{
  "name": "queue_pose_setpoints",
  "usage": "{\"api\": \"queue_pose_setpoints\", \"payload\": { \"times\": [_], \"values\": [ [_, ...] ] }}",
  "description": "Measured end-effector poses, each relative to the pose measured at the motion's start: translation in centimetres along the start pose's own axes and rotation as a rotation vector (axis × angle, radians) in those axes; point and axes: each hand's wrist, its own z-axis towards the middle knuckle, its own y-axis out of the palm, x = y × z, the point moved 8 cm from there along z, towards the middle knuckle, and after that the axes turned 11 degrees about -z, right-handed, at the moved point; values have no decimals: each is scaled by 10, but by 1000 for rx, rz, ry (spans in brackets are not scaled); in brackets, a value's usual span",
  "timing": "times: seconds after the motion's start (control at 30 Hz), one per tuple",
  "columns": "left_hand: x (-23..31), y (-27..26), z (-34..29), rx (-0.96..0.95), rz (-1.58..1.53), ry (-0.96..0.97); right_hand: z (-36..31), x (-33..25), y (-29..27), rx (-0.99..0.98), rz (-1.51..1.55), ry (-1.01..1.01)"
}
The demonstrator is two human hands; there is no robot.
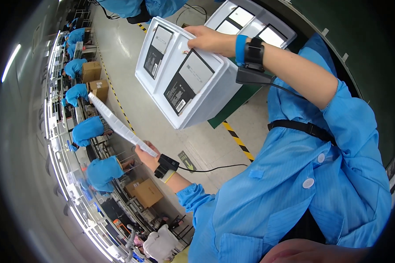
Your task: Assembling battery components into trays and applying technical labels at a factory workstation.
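My right hand grips the upper edge of a white plastic tray, its fingers closed over the rim. In the tray's compartments lie flat black-and-silver battery packs, and the tray appears to sit on a stack of others. Lower left, my left hand pinches one end of a thin white tray, seen nearly edge-on and held out over the floor. Black devices with cables are strapped to both wrists.
Beyond my right hand stands another pale tray with battery packs. A green surface shows beneath the stack. Yellow-black tape marks the floor. At left, several workers in blue sit along a lit bench line, with cardboard boxes beside them.
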Motion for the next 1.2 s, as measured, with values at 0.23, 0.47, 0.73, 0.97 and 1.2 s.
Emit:
{"api": "queue_pose_setpoints", "payload": {
  "times": [0.23,0.47,0.73,0.97,1.2],
  "values": [
    [-19,65,-55,174,25,-17,12,-21,-10,376,-817,-188],
    [-46,43,-16,-329,-454,-211,20,5,-4,384,-496,-183],
    [-68,43,-26,-404,-816,-406,28,9,6,398,-759,-84],
    [-44,36,-60,98,8,21,27,11,-3,354,-717,57],
    [-60,51,-64,-502,-585,-286,37,22,-11,354,-754,47]
  ]
}}
